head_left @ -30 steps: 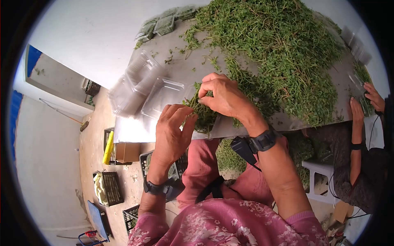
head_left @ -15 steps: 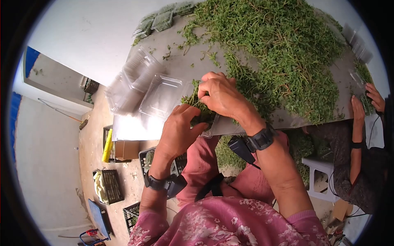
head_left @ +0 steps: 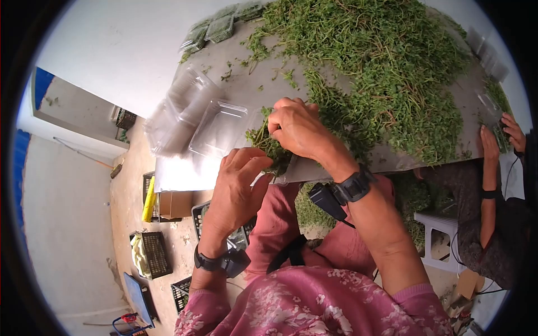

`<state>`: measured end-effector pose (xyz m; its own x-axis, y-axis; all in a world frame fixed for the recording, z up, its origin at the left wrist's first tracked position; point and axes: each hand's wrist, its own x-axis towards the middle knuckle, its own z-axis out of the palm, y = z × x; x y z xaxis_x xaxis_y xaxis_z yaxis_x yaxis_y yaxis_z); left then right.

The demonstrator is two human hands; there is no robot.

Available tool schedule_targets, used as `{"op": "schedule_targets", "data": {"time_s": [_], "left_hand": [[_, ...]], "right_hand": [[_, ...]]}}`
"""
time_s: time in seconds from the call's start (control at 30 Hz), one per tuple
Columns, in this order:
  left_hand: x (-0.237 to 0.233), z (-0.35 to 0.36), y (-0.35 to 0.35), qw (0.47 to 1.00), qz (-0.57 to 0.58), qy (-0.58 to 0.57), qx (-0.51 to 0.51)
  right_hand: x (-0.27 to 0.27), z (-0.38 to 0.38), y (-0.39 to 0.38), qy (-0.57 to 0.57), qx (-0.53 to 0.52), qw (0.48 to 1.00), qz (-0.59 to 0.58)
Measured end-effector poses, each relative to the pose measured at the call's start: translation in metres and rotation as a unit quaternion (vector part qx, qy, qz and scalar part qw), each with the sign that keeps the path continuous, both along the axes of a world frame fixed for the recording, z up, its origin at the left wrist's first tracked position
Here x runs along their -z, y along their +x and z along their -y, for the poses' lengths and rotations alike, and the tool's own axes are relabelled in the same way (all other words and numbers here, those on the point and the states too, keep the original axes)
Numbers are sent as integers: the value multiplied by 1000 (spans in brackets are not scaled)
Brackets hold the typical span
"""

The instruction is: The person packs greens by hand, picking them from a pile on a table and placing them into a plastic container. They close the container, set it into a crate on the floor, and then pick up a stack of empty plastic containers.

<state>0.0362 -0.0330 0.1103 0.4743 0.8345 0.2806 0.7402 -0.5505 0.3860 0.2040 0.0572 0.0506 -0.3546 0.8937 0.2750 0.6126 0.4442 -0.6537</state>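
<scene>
Near the table's front edge lies a small bunch of leafy green sprigs (head_left: 273, 154). A bit of clear plastic shows below it, mostly hidden by the hands. My right hand (head_left: 297, 127) reaches over the bunch with its fingers curled into the sprigs. To the left of the bunch is my left hand (head_left: 240, 182), its thumb and fingers apart, close to the stems and holding nothing that I can see. An open clear plastic box (head_left: 221, 127) stands on the table beyond my left hand. Behind the bunch spreads a large heap of the same greens (head_left: 386, 73).
Stacked clear boxes (head_left: 182, 106) stand at the table's left edge. Filled boxes (head_left: 219, 28) sit at the far left corner. At right, a co-worker's hands (head_left: 499, 137) are at another box of greens. Black crates (head_left: 154, 255) stand on the floor.
My left hand has drawn slightly left and down from the sprigs, and its fingers have opened. My right hand stays over the bunch, nearly unmoved.
</scene>
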Motion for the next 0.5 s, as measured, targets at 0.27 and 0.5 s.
{"op": "schedule_targets", "data": {"time_s": [0.27,0.5], "left_hand": [[13,1,-5,999,-11,0,48],[-4,-4,-7,996,71,53,-1]], "right_hand": [[2,0,0,5,11,1000,17],[3,-2,0,-6,0,1000,-10]]}}
